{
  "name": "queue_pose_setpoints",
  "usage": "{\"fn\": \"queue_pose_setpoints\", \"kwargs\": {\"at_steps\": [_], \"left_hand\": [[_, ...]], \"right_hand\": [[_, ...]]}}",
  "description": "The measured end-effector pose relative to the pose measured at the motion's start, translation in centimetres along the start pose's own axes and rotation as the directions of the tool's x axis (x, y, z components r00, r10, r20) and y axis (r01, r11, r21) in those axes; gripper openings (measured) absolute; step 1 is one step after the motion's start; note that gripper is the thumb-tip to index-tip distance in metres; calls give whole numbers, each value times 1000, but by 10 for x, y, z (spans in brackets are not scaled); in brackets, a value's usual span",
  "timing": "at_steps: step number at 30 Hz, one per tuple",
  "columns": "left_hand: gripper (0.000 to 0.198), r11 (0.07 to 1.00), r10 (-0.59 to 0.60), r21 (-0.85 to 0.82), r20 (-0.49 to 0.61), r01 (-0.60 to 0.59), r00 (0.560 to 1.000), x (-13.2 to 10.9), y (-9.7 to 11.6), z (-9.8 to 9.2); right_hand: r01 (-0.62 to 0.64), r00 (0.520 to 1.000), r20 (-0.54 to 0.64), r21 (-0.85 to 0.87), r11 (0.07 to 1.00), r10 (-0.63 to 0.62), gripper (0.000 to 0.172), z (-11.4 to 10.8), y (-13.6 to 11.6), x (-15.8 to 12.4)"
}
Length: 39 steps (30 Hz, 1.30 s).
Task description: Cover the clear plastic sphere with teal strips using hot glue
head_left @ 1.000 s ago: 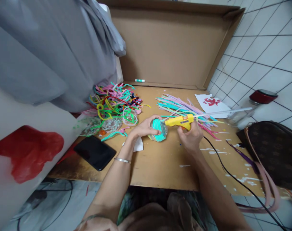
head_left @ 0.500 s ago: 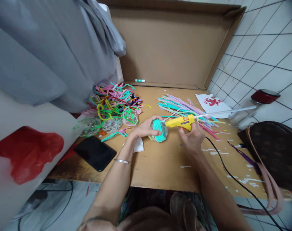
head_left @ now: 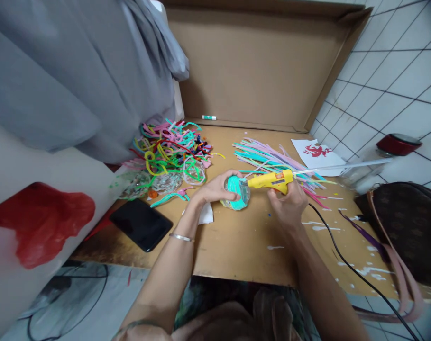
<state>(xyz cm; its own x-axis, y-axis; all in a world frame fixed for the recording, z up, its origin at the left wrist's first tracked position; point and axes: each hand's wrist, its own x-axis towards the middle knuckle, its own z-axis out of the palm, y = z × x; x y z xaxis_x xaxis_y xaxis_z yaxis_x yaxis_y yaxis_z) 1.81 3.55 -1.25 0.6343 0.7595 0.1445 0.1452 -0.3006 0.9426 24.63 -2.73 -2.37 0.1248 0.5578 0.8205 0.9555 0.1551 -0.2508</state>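
My left hand (head_left: 218, 187) is closed round a small clear plastic piece, perhaps a bottle section, partly wrapped in turquoise pipe cleaner (head_left: 235, 193). In my right hand (head_left: 289, 202) is a yellow hot glue gun (head_left: 272, 181), its nozzle pointing left at the clear side of the wrapped piece. Whether the nozzle touches it I cannot tell. A long clear glue stick (head_left: 343, 166) sticks out of the gun's back. Behind the gun lies a bundle of straight pipe cleaners (head_left: 268, 154) in pink, lilac and turquoise.
At the left is a tangled heap of coloured pipe cleaners (head_left: 170, 147), with a black phone (head_left: 141, 224) in front. A black cord (head_left: 338, 251) runs down right. A jar with a red lid (head_left: 398, 144) and a brown bag (head_left: 403, 222) stand right. Cardboard (head_left: 265, 66) closes off the back.
The glue gun's nozzle has shifted slightly to the right relative to the wrapped piece. My left hand keeps its hold, and the whole view has turned a little.
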Motion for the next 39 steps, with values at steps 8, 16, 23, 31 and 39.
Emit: {"fn": "queue_pose_setpoints", "kwargs": {"at_steps": [8,16,23,31,39], "left_hand": [[59,1000,-23,-12,15,23,1000,-1,3,0],[60,1000,-11,-15,10,11,1000,0,2,0],[60,999,-35,-23,8,36,999,-1,6,1],[61,998,-36,-41,14,37,999,-1,7,1],[61,999,-36,-41,11,36,999,-1,5,0]], "right_hand": [[14,1000,12,-9,1000,-14,15,-1,-2,0],[11,1000,0,-10,1000,-11,13,0,1,0],[37,999,1,-11,999,-37,11,0,1,0],[44,999,-26,-25,999,-45,8,-2,-1,0],[75,996,-53,-26,997,-76,10,-2,0,1]]}}
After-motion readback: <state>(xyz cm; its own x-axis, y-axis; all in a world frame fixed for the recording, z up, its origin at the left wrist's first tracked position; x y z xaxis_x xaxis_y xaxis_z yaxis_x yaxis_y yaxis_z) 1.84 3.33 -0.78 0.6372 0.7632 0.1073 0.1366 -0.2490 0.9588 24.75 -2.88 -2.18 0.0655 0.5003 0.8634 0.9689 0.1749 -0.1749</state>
